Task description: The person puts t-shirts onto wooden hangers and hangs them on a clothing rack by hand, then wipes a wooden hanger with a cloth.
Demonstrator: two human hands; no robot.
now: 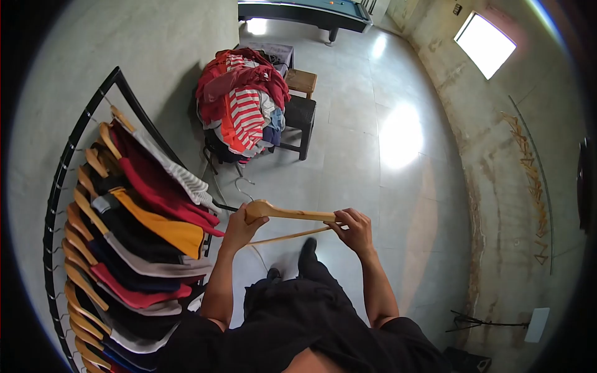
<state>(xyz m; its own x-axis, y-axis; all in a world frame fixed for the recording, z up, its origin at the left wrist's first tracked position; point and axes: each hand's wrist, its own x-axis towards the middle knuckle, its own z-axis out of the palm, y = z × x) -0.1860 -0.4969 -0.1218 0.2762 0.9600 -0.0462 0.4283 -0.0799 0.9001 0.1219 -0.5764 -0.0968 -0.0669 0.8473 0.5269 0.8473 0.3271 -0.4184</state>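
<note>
1. In the head view, the left grip is closed around the hook end of a wooden hanger, its thumb against the pale wood
2. The right grip pinches the far end of the same hanger, at 3 o'clock from the left one, with fingers over the top and the thumb below
3. The hanger lies nearly level between the two, above the grey floor; its metal hook points towards 11 o'clock and its thin lower bar runs just beneath
4. At 9 o'clock from the hanger stands a black rack, filled with clothes on wooden hangers: white stripes nearest the top, then dark red, mustard, black, grey, navy and red
5. At 11 o'clock sits a large heap of garments, red, orange and striped, hiding most of what bears it; a dark stool and a small wooden stool stand beside it
6. A pool table is at 12 o'clock, a bright window between 1 and 2, and a black stand with a white panel at 4
7. The person's black shoes show at 6 o'clock
</note>
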